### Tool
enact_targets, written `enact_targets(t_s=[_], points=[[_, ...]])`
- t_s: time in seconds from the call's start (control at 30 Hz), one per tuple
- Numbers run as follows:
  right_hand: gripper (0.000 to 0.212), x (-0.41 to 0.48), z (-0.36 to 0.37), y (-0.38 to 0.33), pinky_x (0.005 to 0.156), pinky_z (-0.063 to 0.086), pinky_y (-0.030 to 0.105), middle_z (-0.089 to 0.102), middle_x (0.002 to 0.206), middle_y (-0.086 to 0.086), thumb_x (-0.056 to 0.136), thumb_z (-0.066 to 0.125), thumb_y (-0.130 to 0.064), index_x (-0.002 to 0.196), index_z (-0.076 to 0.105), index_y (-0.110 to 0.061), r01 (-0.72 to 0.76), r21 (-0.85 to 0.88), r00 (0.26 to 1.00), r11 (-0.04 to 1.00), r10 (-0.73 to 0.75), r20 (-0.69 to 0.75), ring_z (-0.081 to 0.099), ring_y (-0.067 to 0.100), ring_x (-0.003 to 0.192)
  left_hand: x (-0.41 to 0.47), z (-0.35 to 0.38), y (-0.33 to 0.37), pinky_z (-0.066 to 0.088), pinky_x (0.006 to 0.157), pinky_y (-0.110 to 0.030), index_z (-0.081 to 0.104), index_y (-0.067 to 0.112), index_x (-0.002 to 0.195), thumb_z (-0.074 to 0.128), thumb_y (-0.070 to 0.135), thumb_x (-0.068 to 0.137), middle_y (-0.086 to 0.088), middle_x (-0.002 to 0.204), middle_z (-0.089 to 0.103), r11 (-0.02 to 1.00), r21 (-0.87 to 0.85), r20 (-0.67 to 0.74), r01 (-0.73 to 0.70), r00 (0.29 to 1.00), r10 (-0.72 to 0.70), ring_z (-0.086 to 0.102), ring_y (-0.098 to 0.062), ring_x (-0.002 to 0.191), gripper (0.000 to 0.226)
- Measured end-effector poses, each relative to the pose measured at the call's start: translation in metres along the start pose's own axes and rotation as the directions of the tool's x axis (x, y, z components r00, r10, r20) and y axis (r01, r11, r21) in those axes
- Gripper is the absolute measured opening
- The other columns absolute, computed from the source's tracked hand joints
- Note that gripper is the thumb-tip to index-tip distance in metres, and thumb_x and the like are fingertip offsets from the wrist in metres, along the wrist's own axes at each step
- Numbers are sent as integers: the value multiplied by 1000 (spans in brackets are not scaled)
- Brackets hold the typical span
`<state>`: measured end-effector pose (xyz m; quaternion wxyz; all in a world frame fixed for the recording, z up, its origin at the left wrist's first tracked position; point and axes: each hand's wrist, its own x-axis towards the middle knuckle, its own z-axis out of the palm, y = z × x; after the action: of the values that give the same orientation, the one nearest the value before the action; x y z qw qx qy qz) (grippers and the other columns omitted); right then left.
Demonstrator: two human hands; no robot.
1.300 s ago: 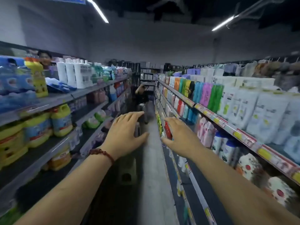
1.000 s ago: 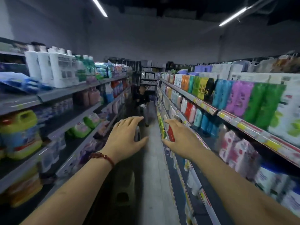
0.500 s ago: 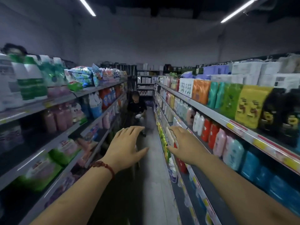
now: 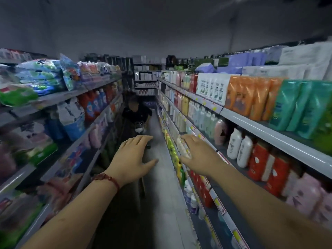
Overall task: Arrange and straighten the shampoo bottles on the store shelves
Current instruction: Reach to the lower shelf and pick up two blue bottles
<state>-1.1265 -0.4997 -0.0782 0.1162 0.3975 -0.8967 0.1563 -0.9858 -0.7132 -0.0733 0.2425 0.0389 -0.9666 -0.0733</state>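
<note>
Both grips are wide and hold nothing: the left hand (image 4: 133,159) hangs over the aisle floor (image 4: 161,203) with fingers spread, and the right hand (image 4: 199,157) reaches flat toward the right shelves (image 4: 260,128). Shampoo bottles (image 4: 234,143) stand in rows there, near that hand. Far down the aisle a person (image 4: 136,114) crouches.

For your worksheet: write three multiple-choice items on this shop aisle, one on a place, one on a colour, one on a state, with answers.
1. The orange pouches stand on: A the right-side upper shelf; B the floor; C the left-side bottom shelf.
2. The bracelet is: A blue; B red; C white.
3. The left hand and right hand are: A gripping bottles; B fisted; C open.
Answers: 1 A, they line that shelf up high; 2 B, its beads are red; 3 C, fingers straight, holding nothing.
</note>
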Motion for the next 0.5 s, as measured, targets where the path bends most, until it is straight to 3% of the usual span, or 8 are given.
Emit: enact_targets(t_s=[0.13, 0.23, 0.33, 0.5], points=[[77, 30, 27, 23, 112, 37, 40, 31, 158, 2, 91, 61, -46, 155, 25, -23, -116, -58, 993, 992, 115, -26, 36, 25, 142, 67, 51, -31, 28, 117, -37, 33, 30, 152, 55, 67, 86, 10, 151, 40, 985, -37, 35, -171, 984, 173, 39, -16, 139, 78], [74, 36, 44, 39, 108, 41, 39, 35, 155, 0, 89, 60, -44, 153, 30, -23, -289, -75, 955, 954, 283, -86, 41, 25, 138, 115, 91, -45, 36, 113, -42, 39, 28, 149, 46, 72, 81, 6, 148, 45, 937, -115, 51, -328, 941, 336, 44, -21, 136, 82], [67, 19, 50, 43, 104, 45, 43, 42, 149, 5, 88, 54, -43, 149, 37, -20, -471, -80, 878, 878, 459, -133, 50, 31, 129, 154, 125, -43, 39, 112, -46, 36, 29, 150, 50, 72, 83, 4, 149, 44, 861, -192, 103, -471, 863, 495, 45, -24, 135, 80], [77, -29, 46, 38, 104, 43, 41, 39, 151, 7, 87, 68, -40, 151, 33, -16, -706, -131, 708, 696, 688, -160, 46, 31, 131, 174, 162, -8, 43, 107, -44, 44, 29, 143, 54, 63, 81, 1, 141, 54, 692, -371, 102, -620, 713, 694, 51, -25, 128, 71]])
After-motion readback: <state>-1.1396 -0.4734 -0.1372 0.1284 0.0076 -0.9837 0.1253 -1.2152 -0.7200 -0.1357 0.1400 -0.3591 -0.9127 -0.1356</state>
